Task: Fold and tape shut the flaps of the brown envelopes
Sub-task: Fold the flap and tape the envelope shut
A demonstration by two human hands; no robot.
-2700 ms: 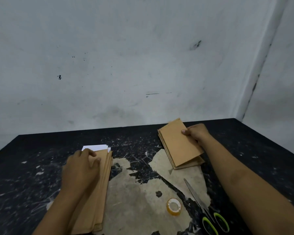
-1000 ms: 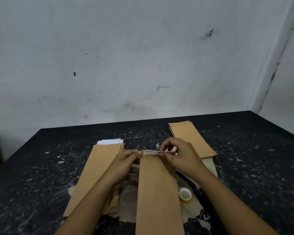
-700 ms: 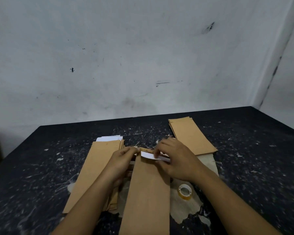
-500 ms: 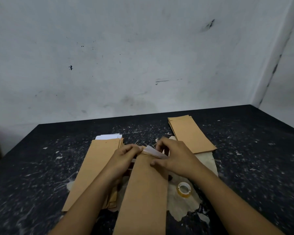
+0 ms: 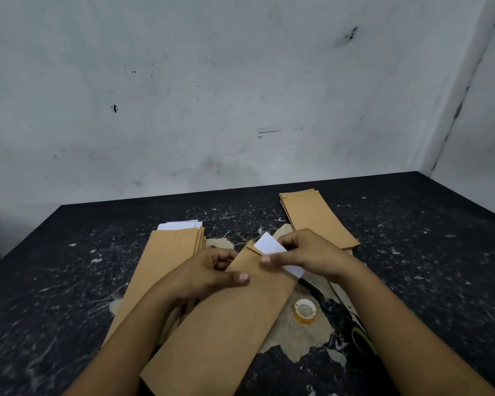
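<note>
Above table (image 5: 69, 281): hands (image 5: 209, 274) gripping envelope (image 5: 229, 318), paper (image 5: 272, 248).

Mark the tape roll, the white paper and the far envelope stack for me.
tape roll (image 5: 305, 311), head view, on its ring's rim
white paper (image 5: 269, 245), head view, on the bare part sticking out of the held envelope
far envelope stack (image 5: 316, 217), head view, middle of the top envelope

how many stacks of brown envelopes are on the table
2: one stack at left under the left arm, one stack at far right. A single envelope is held in the middle.
</note>
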